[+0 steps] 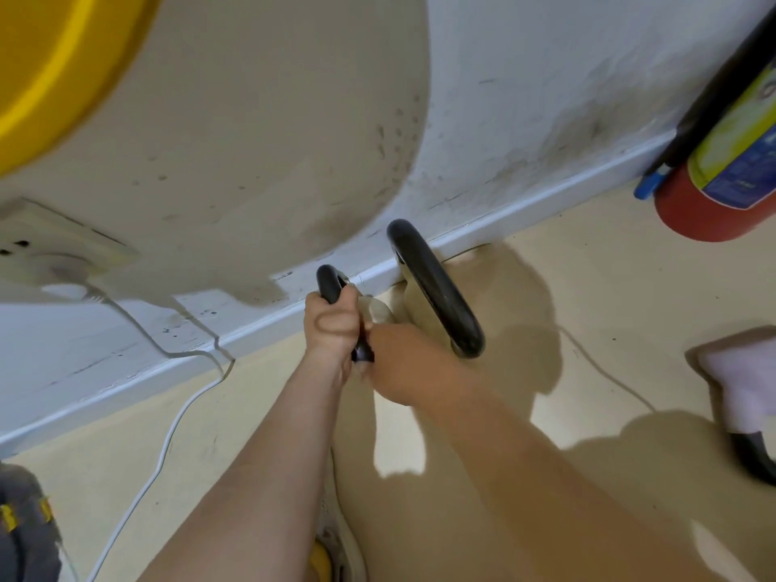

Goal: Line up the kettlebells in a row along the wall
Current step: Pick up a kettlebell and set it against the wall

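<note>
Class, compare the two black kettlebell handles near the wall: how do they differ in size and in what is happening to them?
The gripped handle looks smaller and is held by both the left hand and right hand. The free handle looks larger, and no hand touches it. Both are black loops close to the baseboard.

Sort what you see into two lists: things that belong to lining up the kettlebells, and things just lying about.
Job: left hand and right hand gripping one black handle; second kettlebell handle; wall.
Lying about: fire extinguisher; white cable; wall socket.

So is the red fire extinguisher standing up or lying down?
Cannot tell: the fire extinguisher looks slanted against the wall, but the wide-angle view is tilted.
</note>
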Motion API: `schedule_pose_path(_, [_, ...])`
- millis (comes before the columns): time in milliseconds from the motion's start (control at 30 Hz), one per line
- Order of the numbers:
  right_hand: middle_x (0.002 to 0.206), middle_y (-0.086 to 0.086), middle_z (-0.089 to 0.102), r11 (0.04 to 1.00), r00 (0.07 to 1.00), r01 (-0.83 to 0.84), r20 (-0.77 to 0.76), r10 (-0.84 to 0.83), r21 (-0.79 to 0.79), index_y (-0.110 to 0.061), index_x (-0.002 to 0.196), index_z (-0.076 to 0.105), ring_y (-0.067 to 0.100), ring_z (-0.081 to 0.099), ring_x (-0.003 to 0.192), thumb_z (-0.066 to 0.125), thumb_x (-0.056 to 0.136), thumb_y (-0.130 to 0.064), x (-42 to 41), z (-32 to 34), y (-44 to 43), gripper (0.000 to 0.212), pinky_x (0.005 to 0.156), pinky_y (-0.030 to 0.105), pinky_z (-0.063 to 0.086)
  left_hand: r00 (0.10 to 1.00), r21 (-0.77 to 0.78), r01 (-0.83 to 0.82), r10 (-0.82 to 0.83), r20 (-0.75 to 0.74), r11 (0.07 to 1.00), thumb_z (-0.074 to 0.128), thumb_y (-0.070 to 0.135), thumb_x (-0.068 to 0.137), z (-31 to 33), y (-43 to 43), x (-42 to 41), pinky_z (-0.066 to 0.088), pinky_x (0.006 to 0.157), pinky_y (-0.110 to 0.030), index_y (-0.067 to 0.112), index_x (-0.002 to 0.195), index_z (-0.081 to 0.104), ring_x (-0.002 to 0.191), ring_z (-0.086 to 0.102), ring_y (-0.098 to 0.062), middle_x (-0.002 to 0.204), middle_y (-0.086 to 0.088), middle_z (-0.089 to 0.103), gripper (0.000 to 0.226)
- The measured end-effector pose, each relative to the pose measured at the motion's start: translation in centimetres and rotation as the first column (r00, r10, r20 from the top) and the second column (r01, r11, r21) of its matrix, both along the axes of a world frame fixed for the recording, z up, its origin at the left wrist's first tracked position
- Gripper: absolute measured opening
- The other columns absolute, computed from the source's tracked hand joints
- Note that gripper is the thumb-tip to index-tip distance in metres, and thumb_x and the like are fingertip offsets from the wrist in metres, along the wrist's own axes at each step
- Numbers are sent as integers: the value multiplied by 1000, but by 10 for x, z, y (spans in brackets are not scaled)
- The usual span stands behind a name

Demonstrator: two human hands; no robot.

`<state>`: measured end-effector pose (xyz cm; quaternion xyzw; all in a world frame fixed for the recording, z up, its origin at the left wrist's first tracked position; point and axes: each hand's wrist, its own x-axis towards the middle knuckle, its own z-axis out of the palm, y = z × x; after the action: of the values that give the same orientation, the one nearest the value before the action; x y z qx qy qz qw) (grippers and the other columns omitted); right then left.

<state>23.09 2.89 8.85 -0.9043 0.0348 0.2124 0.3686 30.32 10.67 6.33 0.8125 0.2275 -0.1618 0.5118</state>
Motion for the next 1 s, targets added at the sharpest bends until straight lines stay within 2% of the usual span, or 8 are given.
schedule_pose_path(167, [113,2,56,858,784,512,393,-480,26,-22,122,55,21,54,100,56,89,-26,-6,28,-40,33,80,29,40,995,-347,-94,96,-11,933,50,40,96,-4,0,-31,40,52,-29,13,91,49,46,46,-19,58,-4,49,27])
schedule_pose_path(267, [116,-2,56,780,781,620,37,-624,78,-31,124,49,21,55,110,63,78,-41,-17,-1,-57,49,90,42,46,999,-316,-45,49,2,948,43,39,99,-4,0,-29,38,48,-27,13,86,46,41,39,-17,51,-2,42,30])
schedule_pose_path(367, [78,-4,67,628,708,705,-277,-650,330,-24,92,64,16,65,71,68,73,-41,-24,-22,-56,26,69,31,53,999,-306,-48,47,-10,951,42,39,100,-5,-1,-29,38,49,-27,13,84,44,41,39,-17,47,0,43,30])
schedule_pose_path(467, [62,-6,58,632,702,710,-240,-670,312,-20,76,61,18,57,60,67,72,-38,-22,-27,-56,19,59,29,49,998,-9,27,-26,54,1000,48,35,97,-2,-3,-27,49,67,-35,9,107,46,70,61,-23,77,-5,57,28])
schedule_pose_path(600, [60,-6,55,561,644,759,-259,-720,330,-19,76,63,18,55,58,69,73,-36,-24,-26,-51,18,54,25,43,872,640,142,-401,280,755,60,22,87,22,-14,-26,39,96,-45,20,144,32,121,44,-30,128,-10,47,63])
schedule_pose_path(767, [59,-2,55,562,649,751,-227,-726,347,-18,61,54,22,56,59,65,82,-27,-23,-28,-50,25,49,27,39,863,104,487,-496,93,867,56,41,93,30,-62,-39,44,75,-23,23,137,39,99,63,-15,100,11,60,51])
schedule_pose_path(867, [57,-1,55,580,671,730,-220,-708,360,-18,58,51,18,53,53,63,84,-24,-21,-30,-52,29,47,27,38,854,84,513,-518,57,855,51,39,96,29,-68,-35,39,60,-18,18,127,41,82,61,-9,94,1,63,39])
schedule_pose_path(1000, [62,0,58,609,716,690,-245,-654,392,-19,63,56,22,56,63,68,80,-29,-20,-31,-54,23,58,31,43,847,44,532,-532,-8,846,53,38,96,33,-65,-23,51,83,-35,10,124,45,96,64,-24,104,-9,65,41])
